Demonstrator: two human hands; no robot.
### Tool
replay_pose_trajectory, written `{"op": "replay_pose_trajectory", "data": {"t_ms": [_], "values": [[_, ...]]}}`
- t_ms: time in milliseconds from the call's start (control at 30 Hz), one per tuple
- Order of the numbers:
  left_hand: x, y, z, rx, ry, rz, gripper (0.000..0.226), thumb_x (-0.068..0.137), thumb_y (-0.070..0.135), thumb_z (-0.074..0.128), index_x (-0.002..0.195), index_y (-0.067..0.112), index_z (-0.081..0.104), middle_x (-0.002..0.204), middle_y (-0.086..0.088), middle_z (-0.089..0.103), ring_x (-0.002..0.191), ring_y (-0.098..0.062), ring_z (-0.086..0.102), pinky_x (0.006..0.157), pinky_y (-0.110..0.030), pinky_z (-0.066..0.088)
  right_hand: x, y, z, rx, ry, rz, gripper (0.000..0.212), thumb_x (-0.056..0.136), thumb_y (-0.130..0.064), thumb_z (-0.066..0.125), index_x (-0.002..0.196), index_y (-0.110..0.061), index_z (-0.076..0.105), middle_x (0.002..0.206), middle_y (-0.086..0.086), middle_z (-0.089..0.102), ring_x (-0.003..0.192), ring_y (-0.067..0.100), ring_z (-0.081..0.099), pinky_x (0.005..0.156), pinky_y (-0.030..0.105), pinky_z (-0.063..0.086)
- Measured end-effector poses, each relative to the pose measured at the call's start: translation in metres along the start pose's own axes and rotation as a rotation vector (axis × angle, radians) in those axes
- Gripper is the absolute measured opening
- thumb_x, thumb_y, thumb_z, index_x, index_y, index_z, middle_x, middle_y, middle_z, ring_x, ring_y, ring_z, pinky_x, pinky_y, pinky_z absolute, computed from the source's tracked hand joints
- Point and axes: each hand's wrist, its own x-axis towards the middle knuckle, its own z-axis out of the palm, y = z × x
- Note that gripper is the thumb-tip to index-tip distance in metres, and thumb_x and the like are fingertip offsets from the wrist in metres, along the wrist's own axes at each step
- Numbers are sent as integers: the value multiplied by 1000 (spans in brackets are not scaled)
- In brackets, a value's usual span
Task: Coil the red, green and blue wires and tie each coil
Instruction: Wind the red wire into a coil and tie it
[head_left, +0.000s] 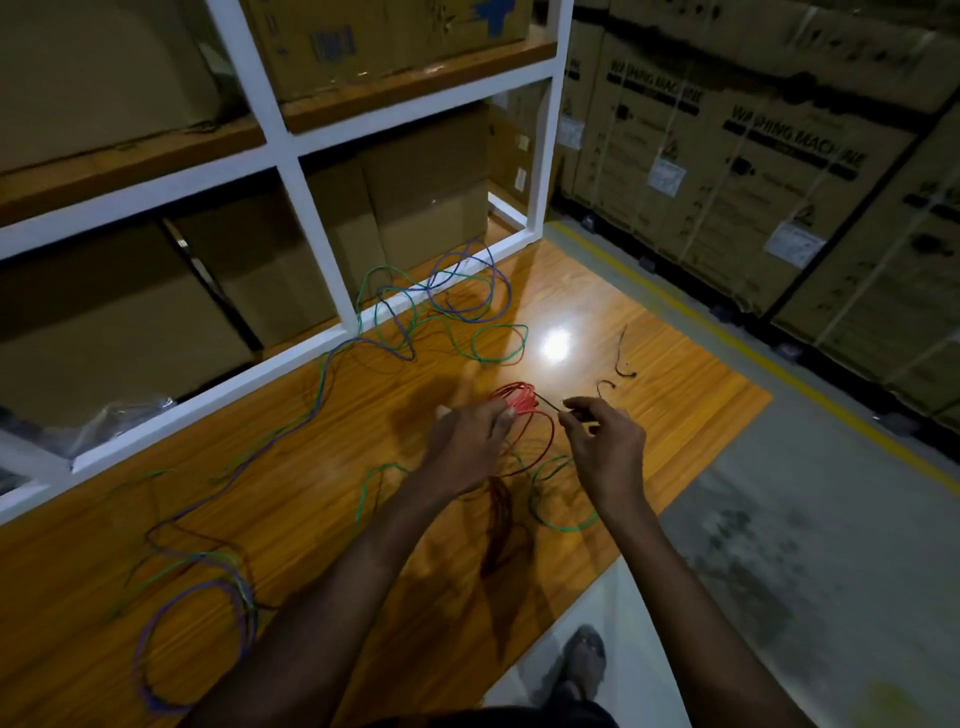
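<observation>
Working over a wooden tabletop (675, 415). Gripping the red wire (519, 402), already gathered into 1 coil, in the curled left hand (467, 441), just above the surface. Pinching a thin dark tie (548, 404) against that coil with the right hand (602, 447). Judged as fastening coil 1 of 3, not yet tied. Left to coil: green wire (498, 326) and blue wire (509, 299), sprawled loose and tangled across the top. Lying nearby: 2 more ties (621, 358).

A wooden table (311, 519) stands against a white shelf frame (314, 234) holding cardboard boxes (426, 208). Washing-machine cartons (753, 171) stand behind a yellow floor stripe (727, 339).
</observation>
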Motion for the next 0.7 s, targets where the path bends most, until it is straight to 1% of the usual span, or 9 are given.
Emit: {"op": "replay_pose_trajectory", "data": {"t_ms": [100, 167, 233, 300, 467, 533, 567, 633, 700], "values": [[-16, -2, 0, 51, 55, 90, 36, 101, 38, 32, 95, 15, 59, 98, -10, 68, 99, -32, 58, 85, -40, 34, -26, -13, -5, -48, 57, -44, 8, 80, -14, 77, 87, -13, 75, 79, 2, 71, 81, 21, 64, 71, 22, 43], [-26, -3, 5, 109, 106, 179, 41, 98, 41, 27, 93, 16, 59, 94, -10, 68, 95, -33, 59, 77, -40, 32, -41, -18, -9, -57, 103, -38, 7, 78, -13, 78, 84, -14, 75, 77, 1, 71, 82, 20, 62, 69, 15, 38], [-35, -3, 9, 125, 133, 233, 46, 95, 44, 22, 91, 19, 59, 90, -8, 69, 91, -33, 61, 80, -42, 34, -56, -24, -11, -44, 130, -14, 9, 77, -14, 79, 86, -14, 76, 78, 1, 71, 84, 19, 61, 70, 9, 36], [-43, -1, 13, 181, 135, 273, 50, 94, 46, 17, 89, 20, 59, 84, -7, 68, 84, -32, 62, 76, -42, 36, -70, -28, -14, -51, 146, -1, 11, 75, -13, 81, 86, -13, 77, 77, 3, 72, 85, 22, 61, 70, 9, 35], [-62, 7, 20, 270, 190, 353, 33, 95, 39, 30, 77, 23, 53, 66, -5, 62, 69, -31, 59, 66, -38, 32, -97, -28, -27, -118, 202, 26, 10, 73, -11, 81, 79, -16, 76, 74, 1, 72, 82, 27, 61, 72, 5, 30], [-69, 11, 22, 230, 226, 350, 35, 95, 38, 29, 77, 23, 54, 65, -4, 63, 68, -30, 60, 66, -38, 34, -107, -27, -32, -173, 257, 8, 9, 74, -11, 79, 75, -17, 72, 73, -3, 70, 78, 28, 60, 74, 9, 29], [-73, 14, 23, 192, 238, 339, 38, 95, 39, 26, 78, 22, 56, 66, -4, 64, 68, -31, 61, 68, -39, 35, -113, -26, -34, -201, 297, -10, 9, 73, -11, 77, 72, -16, 70, 71, -3, 68, 77, 28, 59, 74, 16, 31], [-78, 18, 26, 113, 218, 314, 40, 96, 40, 25, 81, 21, 56, 71, -6, 66, 72, -32, 62, 71, -39, 35, -126, -27, -37, -270, 370, -43, 11, 71, -11, 75, 67, -16, 66, 69, -4, 65, 76, 28, 57, 72, 29, 34], [-82, 23, 30, 30, 182, 310, 36, 96, 39, 28, 82, 21, 56, 73, -6, 67, 76, -33, 62, 75, -40, 35, -139, -28, -39, -352, 406, -72, 14, 70, -15, 74, 63, -17, 62, 67, -5, 63, 78, 27, 54, 70, 33, 32]]}}
